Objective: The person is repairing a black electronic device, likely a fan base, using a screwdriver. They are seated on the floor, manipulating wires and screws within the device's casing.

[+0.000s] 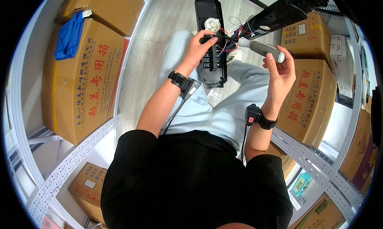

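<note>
My left hand (pixel 198 49) is over a long black housing (pixel 217 75), thumb and forefinger pinched on a black cable (pixel 224 38). My right hand (pixel 281 67) grips the rear end of a grey handheld tool (pixel 263 49) with a rounded body; its exact kind is unclear. The tool's pale front end points left toward a bundle of red, blue and white wires (pixel 232 40). Those wires run between the housing and a black column (pixel 275 18). On the housing, a clear and whitish round part (pixel 212 25) lies beyond my left fingers.
Cardboard boxes fill the shelf on the left (pixel 85 81) and the shelf on the right (pixel 305 101). A blue cloth (pixel 69 36) hangs over a left box. My legs flank the housing, above a grey wood-look floor (pixel 137 75). Black mesh (pixel 330 5) is at the upper right.
</note>
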A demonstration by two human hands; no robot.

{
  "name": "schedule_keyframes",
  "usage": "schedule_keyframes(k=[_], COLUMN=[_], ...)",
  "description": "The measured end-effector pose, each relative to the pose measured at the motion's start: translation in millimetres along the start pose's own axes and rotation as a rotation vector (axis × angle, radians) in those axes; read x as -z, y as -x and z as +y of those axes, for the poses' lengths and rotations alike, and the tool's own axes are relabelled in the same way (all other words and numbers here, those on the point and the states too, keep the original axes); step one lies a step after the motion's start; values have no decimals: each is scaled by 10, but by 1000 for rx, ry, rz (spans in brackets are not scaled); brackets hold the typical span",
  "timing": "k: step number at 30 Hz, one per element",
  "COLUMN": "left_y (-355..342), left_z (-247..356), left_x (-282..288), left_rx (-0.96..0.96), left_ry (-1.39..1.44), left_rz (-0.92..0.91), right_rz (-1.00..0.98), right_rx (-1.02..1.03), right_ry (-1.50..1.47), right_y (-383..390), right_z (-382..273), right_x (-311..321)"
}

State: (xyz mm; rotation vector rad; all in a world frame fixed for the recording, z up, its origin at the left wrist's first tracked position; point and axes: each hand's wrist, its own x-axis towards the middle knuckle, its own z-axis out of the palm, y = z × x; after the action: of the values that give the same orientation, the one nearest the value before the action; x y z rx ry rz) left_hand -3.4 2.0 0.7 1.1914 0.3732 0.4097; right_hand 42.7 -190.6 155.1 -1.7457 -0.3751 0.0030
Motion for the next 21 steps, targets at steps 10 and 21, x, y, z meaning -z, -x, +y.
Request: schedule_keyframes(k=[10,21], left_y=[6,-2], left_z=[5,-25], left_x=[1,25], left_rx=[18,16], left_ry=[-30,-39], left_rz=[-3,1], right_rz=[7,15], right_rx=[5,-14], right_ry=[10,19], right_y=[2,3], right_z=[0,-44], right_x=[23,43])
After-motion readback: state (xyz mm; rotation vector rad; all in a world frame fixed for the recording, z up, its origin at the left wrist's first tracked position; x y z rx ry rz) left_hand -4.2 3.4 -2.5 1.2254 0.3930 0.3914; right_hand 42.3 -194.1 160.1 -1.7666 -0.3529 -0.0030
